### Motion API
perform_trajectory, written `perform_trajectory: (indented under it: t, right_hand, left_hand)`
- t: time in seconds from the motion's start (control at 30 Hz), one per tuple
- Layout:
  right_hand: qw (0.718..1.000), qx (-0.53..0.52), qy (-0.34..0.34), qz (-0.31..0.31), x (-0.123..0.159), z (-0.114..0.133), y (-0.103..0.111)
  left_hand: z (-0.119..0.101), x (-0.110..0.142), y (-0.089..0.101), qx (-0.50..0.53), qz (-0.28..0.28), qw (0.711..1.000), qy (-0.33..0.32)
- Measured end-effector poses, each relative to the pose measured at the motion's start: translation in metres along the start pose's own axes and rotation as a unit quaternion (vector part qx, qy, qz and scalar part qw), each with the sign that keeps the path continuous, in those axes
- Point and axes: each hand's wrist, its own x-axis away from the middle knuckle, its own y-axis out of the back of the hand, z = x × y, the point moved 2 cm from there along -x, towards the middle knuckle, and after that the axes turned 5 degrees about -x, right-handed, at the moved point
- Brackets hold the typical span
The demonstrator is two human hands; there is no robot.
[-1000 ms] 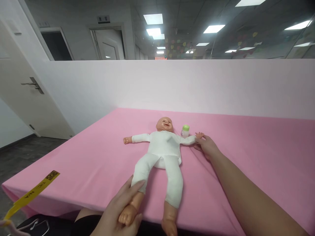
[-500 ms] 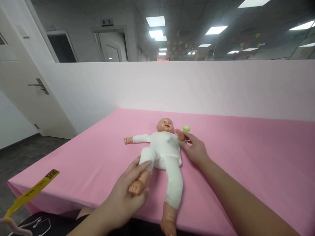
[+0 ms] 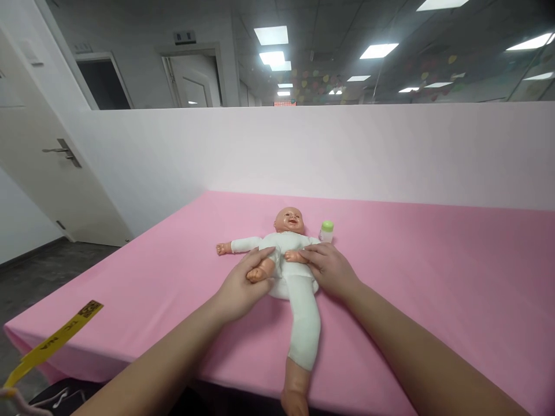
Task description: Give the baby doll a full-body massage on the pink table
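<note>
A baby doll (image 3: pixel 302 294) in a white cloth suit lies on its back on the pink tablecloth (image 3: pixel 416 271), its head toward the wall. My left hand (image 3: pixel 245 286) is wrapped round the doll's lower leg on the left, which is bent up so the foot lies near its belly. The other leg stretches straight toward the table's near edge. My right hand (image 3: pixel 329 268) grips the doll's forearm on the right, laid across its chest; the fingertips are partly hidden. Just beyond that hand stands a small bottle (image 3: pixel 326 232) with a green lid.
A low white wall (image 3: pixel 329 153) runs along the table's far side, with glass above it. On the left is a door (image 3: pixel 47 144) with a metal handle. A yellow label strip (image 3: pixel 56 338) hangs at the lower left, in front of the table's corner.
My left hand has pushed the doll's leg up toward its belly. My right hand has brought the doll's arm inward across its chest, uncovering more of the bottle.
</note>
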Motion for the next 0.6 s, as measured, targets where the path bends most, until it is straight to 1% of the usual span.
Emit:
perform_trajectory:
  t: [0.13, 0.23, 0.3, 0.4, 0.43, 0.5, 0.57, 0.6]
  right_hand:
    - [1.000, 0.020, 0.015, 0.012, -0.001, 0.005, 0.000]
    - [1.000, 0.021, 0.006, 0.014, -0.001, 0.006, -0.001]
    - [1.000, -0.006, -0.020, 0.002, -0.001, 0.006, 0.001]
    - [0.991, -0.103, -0.084, 0.002, 0.001, 0.003, 0.007]
    - [0.983, -0.142, -0.115, 0.003, 0.002, 0.000, 0.009]
    - [0.957, -0.215, -0.194, -0.013, 0.005, -0.010, 0.013]
    - [0.923, -0.269, -0.270, -0.059, 0.009, -0.024, 0.017]
    - [0.907, -0.287, -0.297, -0.086, 0.010, -0.031, 0.019]
  left_hand:
    - [0.007, -0.013, -0.005, 0.016, 0.009, 1.000, 0.012]
    - [0.011, -0.017, -0.006, 0.024, 0.014, 0.999, 0.022]
    - [0.011, -0.015, -0.005, 0.026, 0.013, 0.999, 0.019]
    - [0.009, -0.004, -0.002, 0.012, 0.007, 1.000, -0.001]
    - [0.008, 0.002, -0.001, 0.004, 0.003, 1.000, -0.010]
    - [0.008, 0.015, 0.002, -0.009, -0.009, 1.000, -0.025]
    - [0.010, 0.029, 0.006, -0.016, -0.021, 0.999, -0.035]
    - [0.011, 0.035, 0.007, -0.017, -0.025, 0.999, -0.035]
